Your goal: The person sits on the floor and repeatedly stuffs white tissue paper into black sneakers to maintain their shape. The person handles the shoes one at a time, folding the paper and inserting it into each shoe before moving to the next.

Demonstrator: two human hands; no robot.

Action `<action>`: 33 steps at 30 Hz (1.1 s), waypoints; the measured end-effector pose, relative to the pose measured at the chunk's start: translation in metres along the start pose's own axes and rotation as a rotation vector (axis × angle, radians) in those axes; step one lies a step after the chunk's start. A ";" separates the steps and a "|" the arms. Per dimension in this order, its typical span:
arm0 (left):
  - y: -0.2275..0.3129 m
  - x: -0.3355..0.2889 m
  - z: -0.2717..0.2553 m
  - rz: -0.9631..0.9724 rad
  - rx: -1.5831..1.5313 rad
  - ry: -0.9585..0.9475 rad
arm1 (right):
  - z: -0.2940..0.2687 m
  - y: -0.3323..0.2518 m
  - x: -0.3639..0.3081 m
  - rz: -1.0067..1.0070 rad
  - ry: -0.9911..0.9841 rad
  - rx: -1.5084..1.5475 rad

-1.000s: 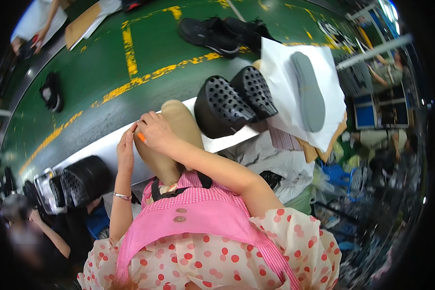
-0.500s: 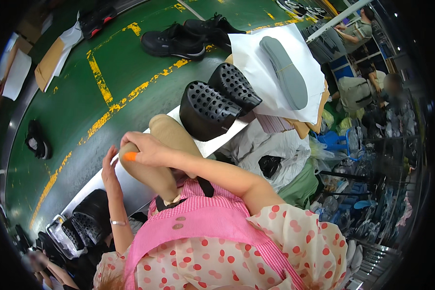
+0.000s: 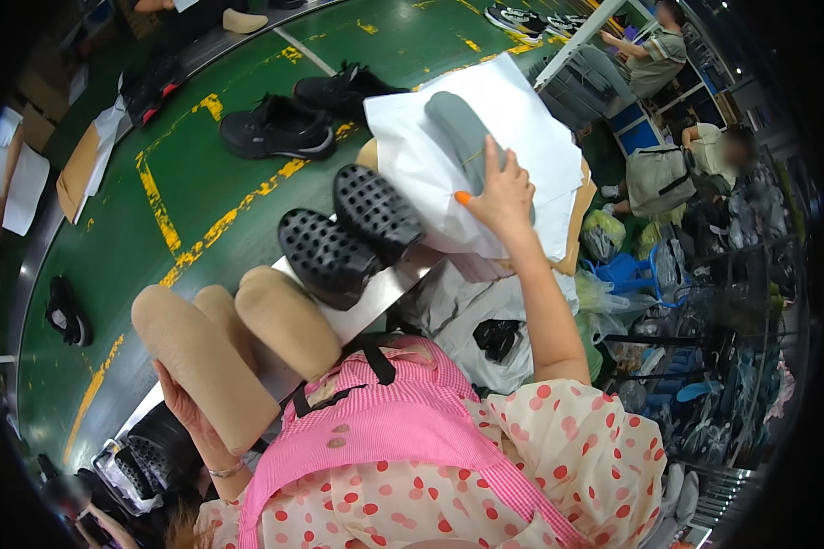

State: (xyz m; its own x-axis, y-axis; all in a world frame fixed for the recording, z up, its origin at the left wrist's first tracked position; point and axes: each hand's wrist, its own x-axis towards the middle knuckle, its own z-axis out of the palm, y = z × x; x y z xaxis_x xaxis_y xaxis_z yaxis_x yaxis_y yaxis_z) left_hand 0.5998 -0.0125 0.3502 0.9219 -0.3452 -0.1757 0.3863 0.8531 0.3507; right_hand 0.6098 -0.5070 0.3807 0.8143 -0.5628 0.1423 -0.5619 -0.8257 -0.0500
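Observation:
On the left, my left hand (image 3: pixel 185 404) is wrapped round the underside of a long beige foot-shaped form (image 3: pixel 197 352), with most of its fingers hidden. Behind that form shows part of another beige form (image 3: pixel 220 306), and a third beige foot-shaped form (image 3: pixel 288 320) is just to the right, near my apron. My right hand (image 3: pixel 504 197), with orange on its thumb tip, is spread over a banded bundle of grey insoles (image 3: pixel 458 123). The insoles lie on white paper sheets (image 3: pixel 403 137).
Two black studded shoe-shaped blocks (image 3: pixel 325 256) stand at the bench edge. Beyond them sit black lace-up shoes (image 3: pixel 275 128) on the green conveyor (image 3: pixel 220 192). A tray of black blocks (image 3: pixel 124 467) is at lower left; plastic bags (image 3: pixel 467 302) lie right. Other people work nearby.
My right hand has left the beige forms and moved right onto the grey insoles. My left hand now holds a beige form from below. The view has shifted somewhat.

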 end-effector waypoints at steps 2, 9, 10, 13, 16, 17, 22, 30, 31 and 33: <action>-0.028 0.011 0.010 0.047 -0.028 -0.019 | 0.001 0.018 0.014 -0.154 0.023 0.024; -0.112 0.031 0.068 0.062 0.012 0.145 | -0.044 0.120 0.123 -0.472 0.318 0.250; -0.118 0.031 0.069 0.080 -0.019 0.160 | -0.050 0.128 0.136 -0.429 0.367 0.174; -0.135 0.038 0.078 0.111 0.033 0.168 | -0.028 0.162 0.170 -0.339 0.247 0.095; -0.143 0.038 0.076 0.144 0.046 0.186 | 0.031 0.161 0.163 -0.296 0.181 -0.117; -0.147 0.036 0.076 0.168 0.020 0.205 | 0.037 0.161 0.163 -0.330 0.225 -0.118; -0.151 0.024 0.059 0.244 0.107 0.506 | 0.042 0.141 0.174 -0.612 0.463 0.055; -0.123 0.024 0.087 0.064 -0.016 0.250 | 0.061 0.097 0.110 -0.674 0.152 0.185; -0.122 0.021 0.083 0.088 -0.021 0.253 | 0.071 0.104 0.120 -0.683 0.154 0.204; -0.121 0.015 0.074 0.127 -0.019 0.272 | 0.083 0.115 0.132 -0.614 0.127 0.422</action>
State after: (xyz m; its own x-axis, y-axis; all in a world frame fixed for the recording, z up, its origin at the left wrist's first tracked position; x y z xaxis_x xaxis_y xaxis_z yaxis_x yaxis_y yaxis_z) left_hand 0.5694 -0.1499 0.3732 0.9203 -0.1198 -0.3725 0.2652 0.8909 0.3687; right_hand 0.6651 -0.6793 0.3117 0.9256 -0.0086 0.3784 0.1119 -0.9488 -0.2953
